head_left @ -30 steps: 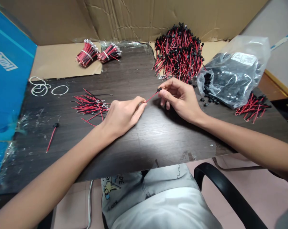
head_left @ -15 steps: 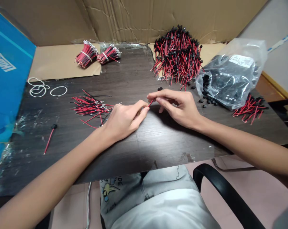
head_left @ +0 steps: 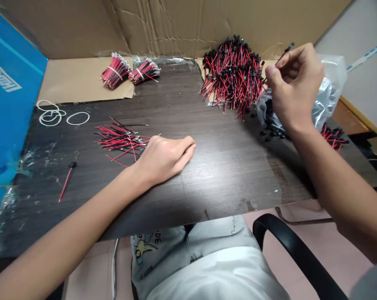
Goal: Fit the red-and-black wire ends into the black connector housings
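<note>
My right hand (head_left: 296,85) is raised at the right, over the clear plastic bag (head_left: 327,91). Its thumb and fingers pinch a short wire with a black connector (head_left: 289,47), whose end sticks out above the fingers. Just left of that hand lies a large heap of red and black wires with black connectors (head_left: 234,77). My left hand (head_left: 168,160) rests closed on the table, and whatever its fingers hold is hidden. Beside it lies a loose pile of red and black wires (head_left: 122,139) with bare metal terminals.
Two banded wire bundles (head_left: 115,71) lie at the back left. White rubber bands (head_left: 51,114) and a single connectored wire (head_left: 66,183) are at the left. Black connector housings (head_left: 271,121) spill from the bag, with a smaller wire pile (head_left: 334,136) beyond. Cardboard (head_left: 176,29) walls the back.
My right hand has moved up and right from beside my left hand to over the bag, holding the wire. A black connector near it has gone from the table. My left hand stays put.
</note>
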The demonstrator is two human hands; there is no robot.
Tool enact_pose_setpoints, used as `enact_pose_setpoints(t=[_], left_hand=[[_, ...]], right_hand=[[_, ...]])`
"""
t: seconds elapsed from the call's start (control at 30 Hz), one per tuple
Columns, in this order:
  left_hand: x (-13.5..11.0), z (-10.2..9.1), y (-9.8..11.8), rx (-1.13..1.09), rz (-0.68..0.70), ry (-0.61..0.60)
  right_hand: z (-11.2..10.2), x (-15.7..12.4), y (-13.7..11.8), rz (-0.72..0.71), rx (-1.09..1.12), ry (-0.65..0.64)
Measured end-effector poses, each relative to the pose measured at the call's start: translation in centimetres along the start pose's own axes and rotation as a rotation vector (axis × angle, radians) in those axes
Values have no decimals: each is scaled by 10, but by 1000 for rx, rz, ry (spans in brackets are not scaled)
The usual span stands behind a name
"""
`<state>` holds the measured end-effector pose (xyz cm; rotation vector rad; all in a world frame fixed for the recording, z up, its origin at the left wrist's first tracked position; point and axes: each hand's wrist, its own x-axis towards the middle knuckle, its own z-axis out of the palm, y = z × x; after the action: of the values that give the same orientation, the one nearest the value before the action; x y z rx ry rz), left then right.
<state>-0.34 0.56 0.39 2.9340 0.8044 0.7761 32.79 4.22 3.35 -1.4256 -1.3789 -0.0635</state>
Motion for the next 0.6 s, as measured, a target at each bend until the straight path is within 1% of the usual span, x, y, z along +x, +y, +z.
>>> enact_pose_setpoints(t=[0.03,0.1,0.2,0.3,0.4,0.47,0.5,0.6], left_hand=[[0,0,0,0,2,-7],[-1,-1,0,7,-1,-26],[-1,-2,-1,24,-7,-38],[-1,-2,-3,33,-17,-37],[-1,-2,-4,46,-16,-33],[-1,-2,-5,58,-12,-28],[-1,-3,-5,71,-15,-20],[1,-5,-4,149,-75,22]], right_hand=[[-1,3,7,12,-80,23],[-1,5,18,13,-178,-23],[3,2,27,22,-316,-160],[6,-2,27,22,-462,-286],[5,-4,22,3,-539,-358],[4,-3,17,11,-525,-368],[3,-3,15,10,-498,-353],[-2,-3,8,-30,-400,-261]])
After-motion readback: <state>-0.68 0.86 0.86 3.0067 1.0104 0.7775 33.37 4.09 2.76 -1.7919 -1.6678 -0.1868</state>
